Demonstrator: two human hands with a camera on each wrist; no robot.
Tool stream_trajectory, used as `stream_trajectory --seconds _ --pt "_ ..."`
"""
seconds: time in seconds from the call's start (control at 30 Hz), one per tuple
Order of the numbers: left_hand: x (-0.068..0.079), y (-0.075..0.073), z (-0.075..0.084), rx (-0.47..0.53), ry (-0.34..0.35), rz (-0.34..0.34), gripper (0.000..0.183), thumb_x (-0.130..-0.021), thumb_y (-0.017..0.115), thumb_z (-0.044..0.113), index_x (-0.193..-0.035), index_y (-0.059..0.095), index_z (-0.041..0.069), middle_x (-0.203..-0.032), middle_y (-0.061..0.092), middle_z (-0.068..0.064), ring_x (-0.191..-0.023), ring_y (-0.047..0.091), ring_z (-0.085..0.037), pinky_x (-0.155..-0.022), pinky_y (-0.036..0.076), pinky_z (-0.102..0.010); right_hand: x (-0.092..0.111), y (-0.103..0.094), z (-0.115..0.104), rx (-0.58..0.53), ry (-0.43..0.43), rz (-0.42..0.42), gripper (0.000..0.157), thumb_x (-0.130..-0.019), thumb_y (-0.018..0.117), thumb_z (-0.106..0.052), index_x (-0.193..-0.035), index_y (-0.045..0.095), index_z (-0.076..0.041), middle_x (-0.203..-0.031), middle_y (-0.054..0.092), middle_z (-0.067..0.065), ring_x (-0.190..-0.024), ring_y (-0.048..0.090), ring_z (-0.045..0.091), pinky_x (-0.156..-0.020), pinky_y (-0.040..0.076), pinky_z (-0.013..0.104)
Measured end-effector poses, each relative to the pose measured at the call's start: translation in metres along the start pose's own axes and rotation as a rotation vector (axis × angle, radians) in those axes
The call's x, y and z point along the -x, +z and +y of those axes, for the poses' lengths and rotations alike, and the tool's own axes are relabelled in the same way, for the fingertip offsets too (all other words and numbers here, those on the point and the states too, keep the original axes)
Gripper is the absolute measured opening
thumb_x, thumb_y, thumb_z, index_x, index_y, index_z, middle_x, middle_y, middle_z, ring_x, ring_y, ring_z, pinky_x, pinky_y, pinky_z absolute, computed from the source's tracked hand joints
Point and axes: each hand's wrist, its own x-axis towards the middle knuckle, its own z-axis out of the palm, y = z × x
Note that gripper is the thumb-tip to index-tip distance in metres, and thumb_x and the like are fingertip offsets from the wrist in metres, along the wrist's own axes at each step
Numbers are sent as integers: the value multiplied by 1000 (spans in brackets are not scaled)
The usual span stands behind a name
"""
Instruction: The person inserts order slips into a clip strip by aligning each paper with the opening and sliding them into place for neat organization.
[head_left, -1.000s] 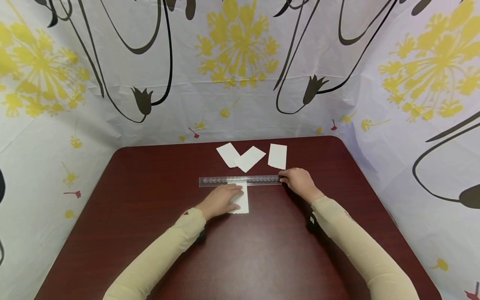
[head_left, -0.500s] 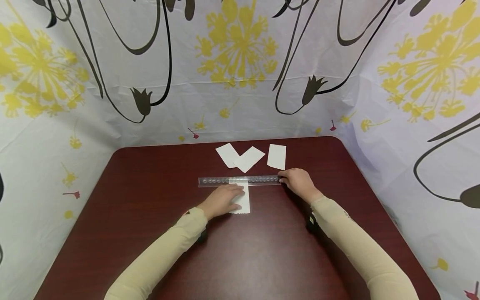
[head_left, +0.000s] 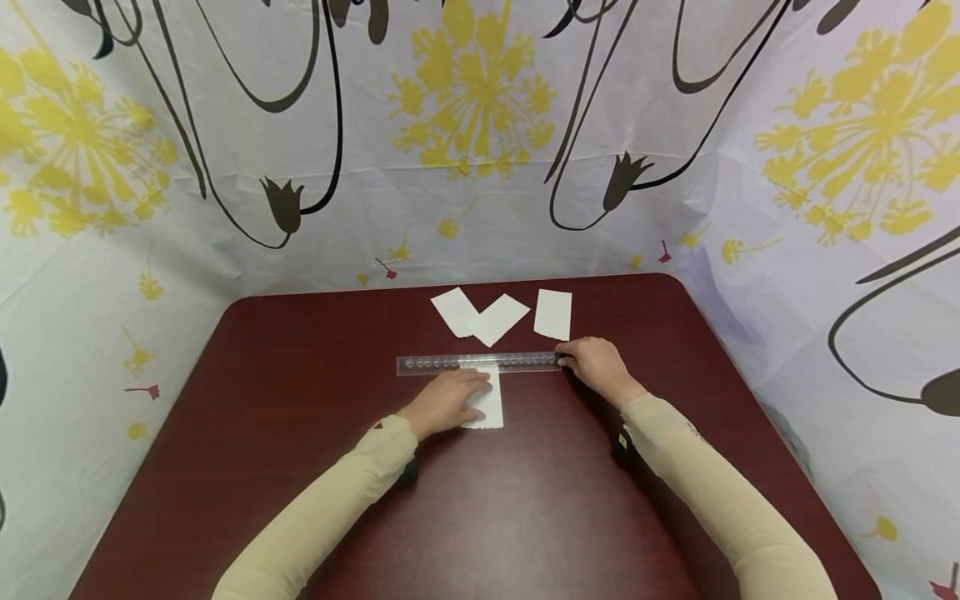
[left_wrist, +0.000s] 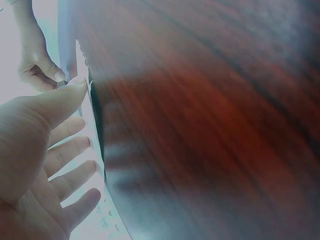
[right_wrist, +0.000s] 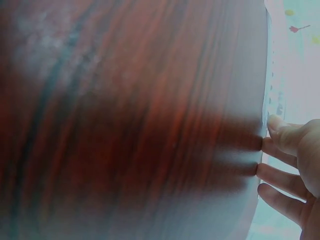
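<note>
A clear plastic ruler [head_left: 525, 360] lies crosswise on the dark red-brown table [head_left: 495, 517]. My right hand [head_left: 600, 367] pinches its right end between thumb and fingers; in the right wrist view the fingertips touch the tabletop. One white paper piece [head_left: 492, 410] sits at the ruler's near side, its upper edge showing through the clear plastic. Resting on this paper is my left hand [head_left: 446, 398], fingers extended and spread, as the left wrist view also shows. The hand covers the paper's left part. The paper's near edge looks rough.
Beyond the ruler lie three more white paper pieces: a left one [head_left: 453, 312] overlapping a middle one [head_left: 500, 320], and a separate right one [head_left: 553, 314]. A patterned white sheet [head_left: 480, 217] hangs behind the table's far edge and along both sides.
The paper under my left hand has slid slightly to the right along the ruler, and the left hand has shifted with it. The ruler and right hand stay practically in place.
</note>
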Motion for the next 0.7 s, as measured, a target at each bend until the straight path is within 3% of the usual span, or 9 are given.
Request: stream_trajectory --seconds 0.7 --pt "-2 0 3 23 7 -5 51 -88 73 36 -131 63 9 -145 57 -9 -136 52 -28 -115 42 -43 1 -1 -1 14 11 -14 19 -90 72 -19 -108 76 -14 -99 78 6 -87 74 26 -74 59 44"
